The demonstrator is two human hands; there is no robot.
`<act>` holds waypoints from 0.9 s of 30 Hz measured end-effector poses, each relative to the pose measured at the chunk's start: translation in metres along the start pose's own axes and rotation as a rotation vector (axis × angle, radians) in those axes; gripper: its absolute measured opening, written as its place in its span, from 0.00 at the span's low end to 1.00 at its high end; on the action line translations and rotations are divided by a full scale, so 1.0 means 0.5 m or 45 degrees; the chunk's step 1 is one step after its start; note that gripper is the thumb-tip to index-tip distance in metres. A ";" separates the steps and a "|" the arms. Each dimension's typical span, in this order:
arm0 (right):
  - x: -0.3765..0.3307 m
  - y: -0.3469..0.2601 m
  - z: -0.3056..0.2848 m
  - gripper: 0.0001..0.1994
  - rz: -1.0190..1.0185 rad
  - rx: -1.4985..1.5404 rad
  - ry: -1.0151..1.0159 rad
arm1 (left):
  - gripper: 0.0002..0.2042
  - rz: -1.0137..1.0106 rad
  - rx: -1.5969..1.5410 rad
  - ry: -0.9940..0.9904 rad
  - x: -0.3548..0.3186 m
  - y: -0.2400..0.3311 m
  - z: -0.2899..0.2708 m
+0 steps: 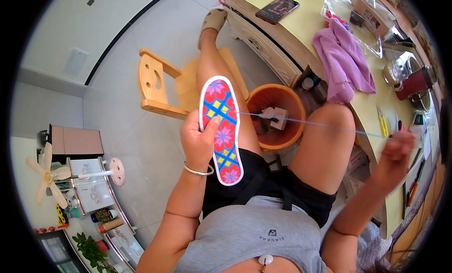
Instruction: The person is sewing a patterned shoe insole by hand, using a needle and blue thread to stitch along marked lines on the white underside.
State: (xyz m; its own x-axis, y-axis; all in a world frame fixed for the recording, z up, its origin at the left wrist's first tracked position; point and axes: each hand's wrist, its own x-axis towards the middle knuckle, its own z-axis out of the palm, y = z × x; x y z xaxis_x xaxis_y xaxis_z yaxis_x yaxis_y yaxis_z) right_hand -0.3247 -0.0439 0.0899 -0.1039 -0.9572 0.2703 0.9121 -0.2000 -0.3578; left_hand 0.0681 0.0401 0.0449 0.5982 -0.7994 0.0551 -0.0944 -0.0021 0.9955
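An embroidered insole [226, 136] with a white edge and red, pink, blue and yellow flower and lattice patterns is upright above my thigh. My left hand [197, 139] grips it by its left edge, thumb lying across the front. From the insole's right edge a blue thread [325, 125] stretches taut to the right, over a bin and my knee. Its far end runs to my right hand [396, 153], which is closed and raised by the table edge. Motion blurs those fingers, and I cannot make out whether a needle is between them.
Below the thread stands an orange bin [275, 146] with a white box inside. The table [310, 37] on the right bears a phone [278, 9], a purple cloth [343, 61], yellow-handled snips [382, 121] and several tools. A wooden chair [162, 84] is under my outstretched leg; a fan [47, 174] stands left.
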 end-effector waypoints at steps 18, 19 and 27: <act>-0.039 0.064 0.015 0.09 -0.229 -1.496 0.213 | 0.07 -0.129 -0.111 -0.285 -0.054 0.094 0.057; -0.065 0.115 0.023 0.07 -0.116 -1.581 0.106 | 0.07 -0.154 -0.180 -0.323 -0.060 0.101 0.067; -0.104 0.280 0.097 0.07 -0.281 -1.680 -0.737 | 0.09 -0.081 -0.180 -0.432 -0.093 0.125 0.112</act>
State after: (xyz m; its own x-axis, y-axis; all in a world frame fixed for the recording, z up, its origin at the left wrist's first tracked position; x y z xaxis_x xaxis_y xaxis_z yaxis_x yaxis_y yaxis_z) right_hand -0.1722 -0.0119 0.0690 0.2712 -0.7295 0.6279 -0.1537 -0.6768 -0.7199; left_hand -0.0101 0.0433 0.1004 0.2994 -0.9541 -0.0118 0.0595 0.0063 0.9982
